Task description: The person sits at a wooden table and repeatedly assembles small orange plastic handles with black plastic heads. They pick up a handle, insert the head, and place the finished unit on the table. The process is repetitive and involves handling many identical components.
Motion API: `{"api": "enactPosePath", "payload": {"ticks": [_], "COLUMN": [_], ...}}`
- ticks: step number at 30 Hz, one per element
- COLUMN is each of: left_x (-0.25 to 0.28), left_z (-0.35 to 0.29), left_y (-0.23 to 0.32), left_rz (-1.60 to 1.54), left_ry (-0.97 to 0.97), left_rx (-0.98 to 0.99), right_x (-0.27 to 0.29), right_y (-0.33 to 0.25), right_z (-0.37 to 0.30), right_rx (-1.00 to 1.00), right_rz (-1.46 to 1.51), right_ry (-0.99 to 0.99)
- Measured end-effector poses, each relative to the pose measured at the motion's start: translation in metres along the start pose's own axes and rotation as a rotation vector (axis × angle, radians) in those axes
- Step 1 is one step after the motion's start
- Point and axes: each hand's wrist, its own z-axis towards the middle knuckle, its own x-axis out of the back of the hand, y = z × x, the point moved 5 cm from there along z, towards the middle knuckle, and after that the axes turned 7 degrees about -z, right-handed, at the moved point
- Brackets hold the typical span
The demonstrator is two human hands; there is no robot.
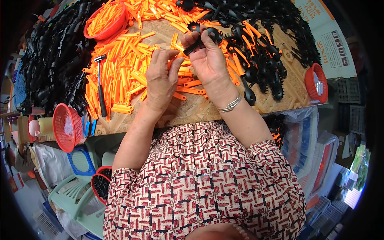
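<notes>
My right hand (209, 62) is closed around a black plastic part (195, 47), whose short bar points toward my left hand. A round, toothed black head shows by the fingertips. My left hand (162, 78) is close beside it, thumb and fingers drawn together in a pinch. Orange shows at those fingertips, but I cannot tell whether it is held or lies behind. Under and around both hands spreads a heap of flat orange plastic handles (124, 72). To the right lies a pile of black toothed parts (268, 68), some with orange handles among them.
A small hammer (101, 86) lies on the orange heap at the left. Long black parts (52, 60) are piled at the far left. Red baskets stand at the back (122, 24), front left (60, 132) and right edge (310, 86). A green chair (66, 196) stands below left.
</notes>
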Motion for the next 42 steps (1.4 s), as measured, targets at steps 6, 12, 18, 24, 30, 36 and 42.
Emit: {"api": "enactPosePath", "payload": {"ticks": [6,12,18,24,30,36,42], "left_x": [0.001,-0.005,-0.016,-0.01,-0.055,-0.021,0.039], "left_z": [0.003,0.007,0.003,0.014,-0.055,-0.021,0.012], "left_y": [0.009,-0.008,-0.016,-0.005,0.037,-0.012,-0.07], "left_rz": [0.084,-0.075,-0.543,0.041,0.147,0.452,0.831], "left_ry": [-0.073,-0.135,-0.306,-0.388,-0.805,-0.672,-0.244], "left_rx": [0.004,0.189,0.617,0.083,-0.298,-0.258,-0.084], "right_x": [-0.003,-0.008,-0.024,-0.029,-0.006,0.04,0.012], "right_y": [-0.001,-0.008,-0.036,-0.183,-0.205,-0.206,-0.182], "right_z": [-0.006,-0.011,-0.021,-0.039,-0.05,-0.036,-0.041], "right_rx": [0.065,0.116,0.197,0.873,1.158,1.123,1.301], "right_rz": [-0.051,-0.129,-0.243,-1.114,-2.222,-2.423,-2.558], "right_ry": [-0.052,-0.127,-0.274,0.044,0.22,0.086,0.0]}}
